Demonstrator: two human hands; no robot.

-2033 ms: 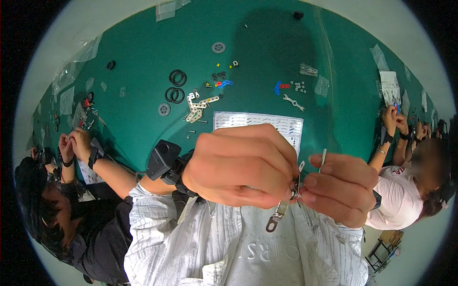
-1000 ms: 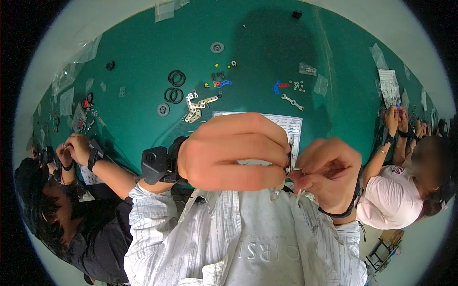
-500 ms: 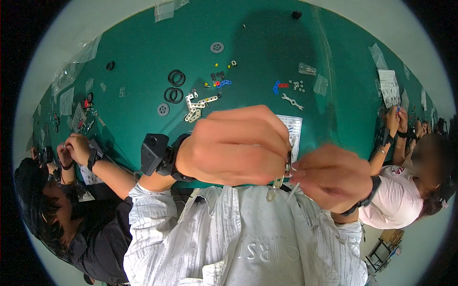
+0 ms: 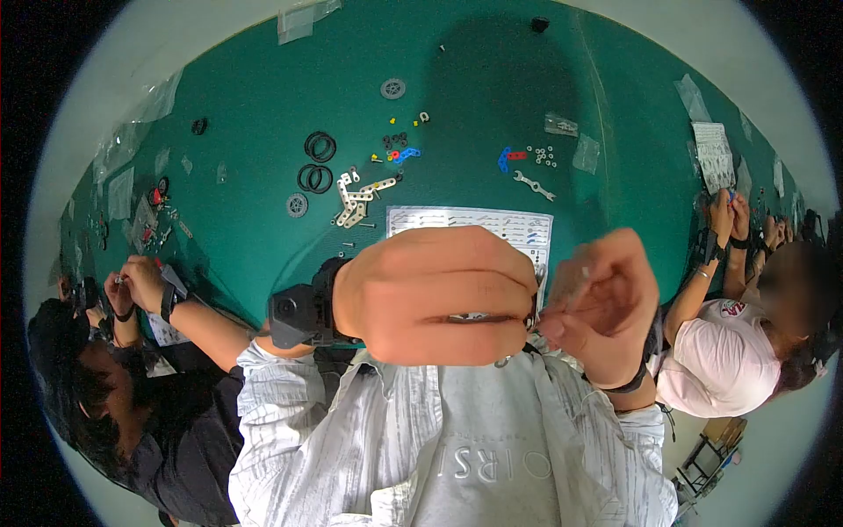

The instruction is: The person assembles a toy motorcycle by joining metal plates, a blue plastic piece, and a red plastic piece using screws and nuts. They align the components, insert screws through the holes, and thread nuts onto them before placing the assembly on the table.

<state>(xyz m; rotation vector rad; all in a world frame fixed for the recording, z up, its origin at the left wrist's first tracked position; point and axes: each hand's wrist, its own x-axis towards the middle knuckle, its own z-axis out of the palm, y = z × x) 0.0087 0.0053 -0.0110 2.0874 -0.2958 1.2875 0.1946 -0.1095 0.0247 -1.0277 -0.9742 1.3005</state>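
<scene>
My left hand [image 4: 439,294] is closed, back of the hand toward me, around a metal piece [image 4: 476,316]. Only a sliver of it shows between the fingers. Beside its fingertips, my right hand [image 4: 608,307] has its fingers curled inward, thumb close to the left hand. Something small and pale shows among the right fingers, too blurred to name. Beneath the hands lies a printed instruction sheet [image 4: 470,218], partly covered. Past the left hand lie perforated metal strips [image 4: 356,204] and a few small screws [image 4: 349,245].
Black rubber rings [image 4: 320,147], grey wheels [image 4: 393,89], a blue connector [image 4: 407,155], a wrench [image 4: 534,185], small white nuts [image 4: 542,156] and plastic bags [image 4: 561,125] lie on the green table [image 4: 263,97]. People sit at both sides, their hands [image 4: 140,281] on parts.
My right hand has turned, showing more of its palm side, and lifted slightly. My left hand has lowered toward my body, uncovering more of the sheet. The metal end that stuck out below is now hidden.
</scene>
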